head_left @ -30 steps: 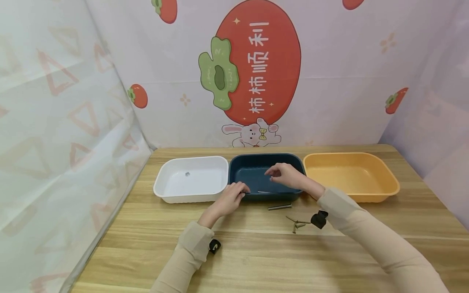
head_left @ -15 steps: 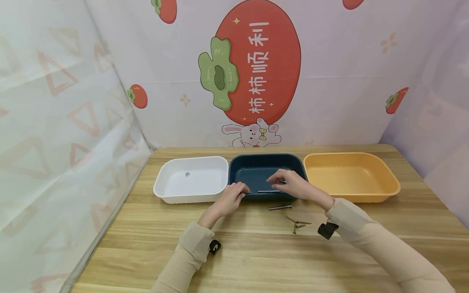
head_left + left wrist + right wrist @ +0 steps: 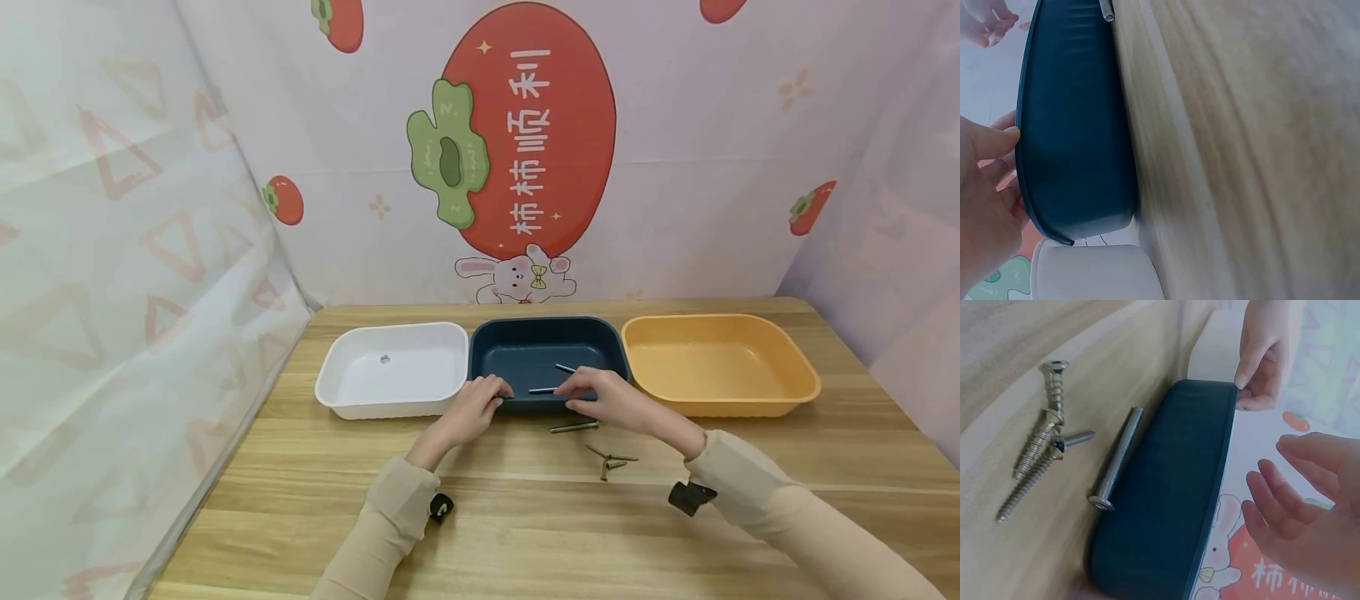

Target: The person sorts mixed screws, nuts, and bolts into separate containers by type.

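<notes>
A dark blue tray point(image 3: 525, 354) stands between a white tray point(image 3: 420, 383) and an orange tray point(image 3: 720, 367). My left hand point(image 3: 480, 400) pinches the blue tray's front left rim; in the left wrist view the fingers point(image 3: 988, 156) curl over the blue tray point(image 3: 1072, 125). My right hand point(image 3: 592, 393) hovers at the tray's front rim, fingers relaxed and empty; the right wrist view shows those fingers point(image 3: 1297, 506) spread. Two bolts point(image 3: 564, 367) lie inside the blue tray. Another bolt point(image 3: 573, 427) point(image 3: 1116, 459) rests on the table just before it.
Several screws point(image 3: 611, 460) point(image 3: 1038, 450) lie on the wooden table near my right forearm. A small nut point(image 3: 384, 359) sits in the white tray. The orange tray holds nothing visible. Patterned fabric walls close in the left, back and right sides.
My right hand let go of a bolt inside the blue tray and drew back toward the front rim. The left hand kept its hold on the rim.
</notes>
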The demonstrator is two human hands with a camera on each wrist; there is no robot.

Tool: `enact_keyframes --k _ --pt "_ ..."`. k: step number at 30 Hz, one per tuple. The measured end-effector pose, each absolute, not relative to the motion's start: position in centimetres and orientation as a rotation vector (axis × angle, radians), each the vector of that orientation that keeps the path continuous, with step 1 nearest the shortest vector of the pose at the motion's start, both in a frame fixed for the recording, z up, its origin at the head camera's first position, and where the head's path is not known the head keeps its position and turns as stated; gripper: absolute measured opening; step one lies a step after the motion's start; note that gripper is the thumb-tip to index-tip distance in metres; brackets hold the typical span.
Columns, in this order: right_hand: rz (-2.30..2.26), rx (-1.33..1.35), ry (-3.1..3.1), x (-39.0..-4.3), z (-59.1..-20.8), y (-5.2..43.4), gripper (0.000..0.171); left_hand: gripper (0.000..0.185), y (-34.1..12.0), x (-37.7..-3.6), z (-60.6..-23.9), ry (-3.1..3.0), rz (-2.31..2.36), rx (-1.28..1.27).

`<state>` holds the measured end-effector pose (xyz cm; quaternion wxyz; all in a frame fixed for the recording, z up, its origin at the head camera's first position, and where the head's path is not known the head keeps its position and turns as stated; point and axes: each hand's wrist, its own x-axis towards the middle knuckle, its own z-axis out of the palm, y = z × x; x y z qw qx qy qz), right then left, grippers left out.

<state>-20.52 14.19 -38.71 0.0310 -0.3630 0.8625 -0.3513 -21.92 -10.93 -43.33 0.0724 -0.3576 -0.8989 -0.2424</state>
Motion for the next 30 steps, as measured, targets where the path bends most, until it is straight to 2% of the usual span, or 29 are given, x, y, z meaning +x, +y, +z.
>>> enact_keyframes --k 16,30 --pt "-1.032 -1.111 2.618 -19.2 -41.0 14.9 0.02 0.015 -10.9 -21.9 -43.3 -2.701 -0.734 -1.075" --pt "-0.974 -1.105 2.683 -19.4 -42.9 15.5 0.02 0.015 -11.0 -22.0 -43.5 -2.724 -0.746 -1.071"
